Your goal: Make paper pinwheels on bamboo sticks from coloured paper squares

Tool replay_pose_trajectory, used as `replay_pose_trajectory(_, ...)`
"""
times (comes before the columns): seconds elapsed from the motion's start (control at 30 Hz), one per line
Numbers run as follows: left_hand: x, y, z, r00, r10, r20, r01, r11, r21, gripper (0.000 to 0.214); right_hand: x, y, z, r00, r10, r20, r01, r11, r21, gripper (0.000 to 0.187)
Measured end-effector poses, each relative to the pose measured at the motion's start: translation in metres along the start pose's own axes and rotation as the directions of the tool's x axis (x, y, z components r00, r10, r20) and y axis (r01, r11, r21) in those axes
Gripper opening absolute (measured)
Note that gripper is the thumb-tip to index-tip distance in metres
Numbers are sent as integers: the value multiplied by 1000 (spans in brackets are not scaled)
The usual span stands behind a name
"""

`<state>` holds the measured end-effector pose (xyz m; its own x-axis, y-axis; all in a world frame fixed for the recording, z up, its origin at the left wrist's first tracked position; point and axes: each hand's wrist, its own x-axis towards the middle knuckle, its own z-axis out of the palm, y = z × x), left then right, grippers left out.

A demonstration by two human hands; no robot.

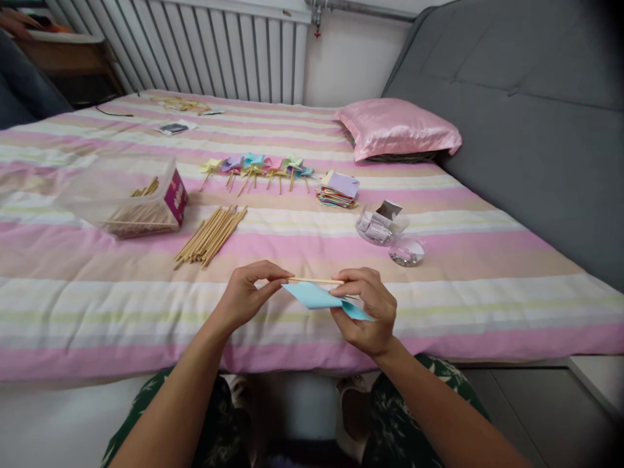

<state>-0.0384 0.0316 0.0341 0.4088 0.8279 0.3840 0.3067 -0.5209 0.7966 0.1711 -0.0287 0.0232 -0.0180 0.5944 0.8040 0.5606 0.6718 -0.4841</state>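
Between my hands, above the bed's front edge, a thin wooden stick (316,281) lies nearly level. Just below it is a sheet of light blue paper (312,296), partly folded over. My left hand (251,292) pinches the stick's left end between thumb and fingertips, close to the paper's left corner. The curled fingers of my right hand (368,309) grip the blue paper near its fold, and the stick's right end meets these fingers. What lies under the right fingertips is hidden.
Loose sticks (212,237) lie beside a clear plastic tub (146,188) of sticks. Finished paper pinwheels (253,166) stretch behind, left of a stack of coloured paper (338,188). Two small clear containers (407,250) sit at right, a pink pillow (397,129) farther back. A person's hand (17,23) shows top left.
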Motion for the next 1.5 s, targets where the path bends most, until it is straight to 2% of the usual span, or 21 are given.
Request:
replay_pose_trajectory(0.93, 0, -1, 0, 1000, -10, 10, 10, 999, -34, 12, 1, 1, 2, 995, 2, -100, 0, 1000, 22, 12)
replay_pose_trajectory(1.5, -2, -6, 1, 1000, 15, 5, -14, 997, -71, 12, 1, 2, 3, 991, 25, -129, -18, 998, 52, 17)
